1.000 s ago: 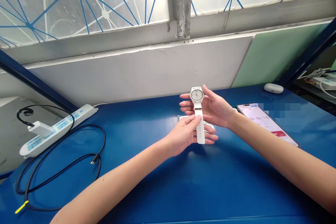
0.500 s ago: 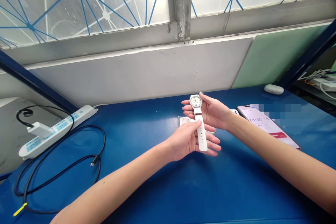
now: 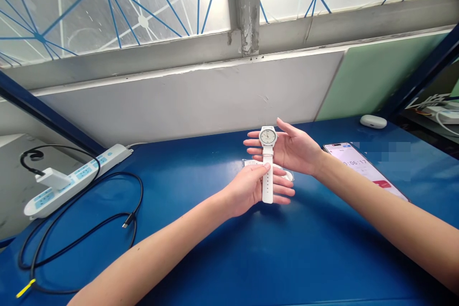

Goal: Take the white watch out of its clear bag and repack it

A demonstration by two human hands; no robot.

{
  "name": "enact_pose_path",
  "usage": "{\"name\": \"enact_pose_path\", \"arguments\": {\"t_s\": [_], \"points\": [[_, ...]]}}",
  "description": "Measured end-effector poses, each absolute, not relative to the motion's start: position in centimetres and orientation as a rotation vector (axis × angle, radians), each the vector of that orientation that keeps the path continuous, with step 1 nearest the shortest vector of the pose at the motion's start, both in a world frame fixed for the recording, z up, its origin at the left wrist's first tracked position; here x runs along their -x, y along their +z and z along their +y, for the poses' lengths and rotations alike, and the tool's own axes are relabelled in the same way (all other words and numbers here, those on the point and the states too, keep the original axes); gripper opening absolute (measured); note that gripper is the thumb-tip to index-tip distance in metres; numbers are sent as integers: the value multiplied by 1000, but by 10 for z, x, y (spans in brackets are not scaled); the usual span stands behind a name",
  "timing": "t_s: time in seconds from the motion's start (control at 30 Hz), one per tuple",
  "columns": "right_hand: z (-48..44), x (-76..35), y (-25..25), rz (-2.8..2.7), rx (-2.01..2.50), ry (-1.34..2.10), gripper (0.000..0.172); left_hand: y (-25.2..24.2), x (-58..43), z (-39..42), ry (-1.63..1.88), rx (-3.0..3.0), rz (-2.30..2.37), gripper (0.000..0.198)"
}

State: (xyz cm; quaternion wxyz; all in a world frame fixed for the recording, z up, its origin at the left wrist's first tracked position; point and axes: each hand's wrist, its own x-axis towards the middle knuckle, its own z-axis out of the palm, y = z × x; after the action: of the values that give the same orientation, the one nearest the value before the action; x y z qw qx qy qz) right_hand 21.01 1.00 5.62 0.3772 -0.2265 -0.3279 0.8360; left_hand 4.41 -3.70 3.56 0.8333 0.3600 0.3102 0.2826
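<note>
Compared with half a second ago, the white round-faced wristwatch with a perforated white strap (image 3: 267, 160) is standing straighter: its lower strap end, which was slanting toward the right, is now hanging nearly vertical, and the dial has risen slightly toward the far side. The right hand (image 3: 292, 149) is lying open behind the watch head, palm facing left, fingers spread and reaching past the case; it looks to be cradling the dial rather than clamping it, probably so the face stays turned toward the camera. Whether its thumb is pressing the case cannot be told. The left hand (image 3: 253, 186) is pinching the lower strap between thumb and forefinger, the remaining fingers extending underneath, which is keeping the band taut and straight. The watch is being held in the air above the glossy blue metal worktop (image 3: 222, 258), roughly at its middle, over a small clear packet with a white label (image 3: 251, 163) lying flat beneath the hands.

To the right, a smartphone with a lit timer screen (image 3: 364, 169) is resting face up, and farther right a white oval earbud case (image 3: 373, 121) is sitting near the wall. At the left edge, a white power strip with a plugged-in white charger (image 3: 73, 179) is trailing a looping black cable (image 3: 107, 210).
</note>
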Motion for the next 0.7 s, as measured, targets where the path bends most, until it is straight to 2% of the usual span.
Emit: {"name": "enact_pose_path", "arguments": {"t_s": [0.33, 0.7], "points": [[11, -212, 53, -847, 568, 2177, 64, 42, -47, -44, 654, -748, 693, 25], [13, -213, 54, -746, 602, 2135, 47, 45, -45, -43, 658, -830, 783, 18]]}}
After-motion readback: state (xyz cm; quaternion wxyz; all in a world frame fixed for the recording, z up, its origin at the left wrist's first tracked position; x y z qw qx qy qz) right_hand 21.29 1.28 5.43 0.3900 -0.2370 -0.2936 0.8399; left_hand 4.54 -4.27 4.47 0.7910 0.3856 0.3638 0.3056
